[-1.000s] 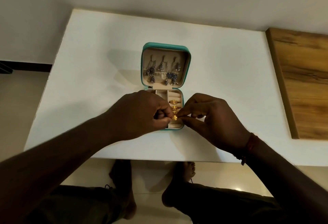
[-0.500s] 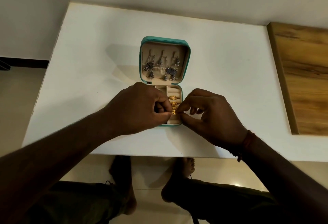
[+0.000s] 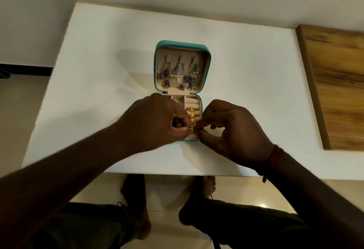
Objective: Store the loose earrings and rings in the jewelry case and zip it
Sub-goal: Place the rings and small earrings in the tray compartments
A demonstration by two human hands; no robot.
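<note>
A gold ring (image 3: pixel 192 128) pinched over the open jewelry case (image 3: pixel 182 43)
Left hand (image 3: pixel 157 122) and right hand (image 3: pixel 232 133) both grip it with thumb and fingertips at the ring rolls beside other rings (image 3: pixel 191 108); earrings (image 3: pixel 179 73) hang in the lid, mid-table (image 3: pixel 98 71).

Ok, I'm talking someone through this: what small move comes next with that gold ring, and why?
Probably push the gold ring down into the ring roll of the jewelry case. The left hand and right hand pinch it over the roll's near end, in front of the seated rings.
</note>
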